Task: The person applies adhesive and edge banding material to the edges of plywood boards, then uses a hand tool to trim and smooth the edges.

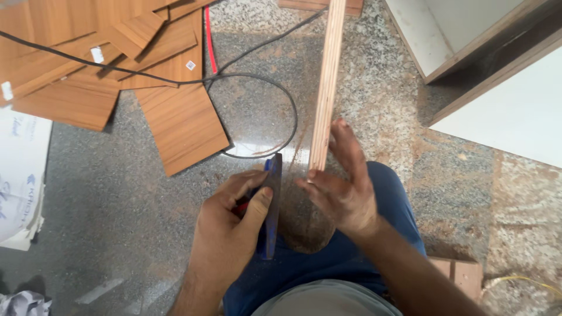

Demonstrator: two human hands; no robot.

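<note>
Left hand (pixel 231 225) grip closed around flat dark-blue tool (pixel 272 205); right hand (pixel 342 187) spread, steadying narrow upright plywood strip (pixel 325 82) on speckled stone floor (pixel 117 193). Advisable: strip braced firmly, strokes along edge.

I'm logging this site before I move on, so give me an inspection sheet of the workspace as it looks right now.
Surface: speckled grey stone floor, dusted with sawdust.
Job's things: long pale plywood strip on edge; flat dark blue tool.
Clutter: brown wood-grain laminate offcuts; white printed sacks; crumpled paper.
Grips: left hand shut on the blue tool; right hand open, steadying the strip's near end.
Cables: looped black cable; red cord; yellow wire.
Surroundings: white cabinet panels.
</note>
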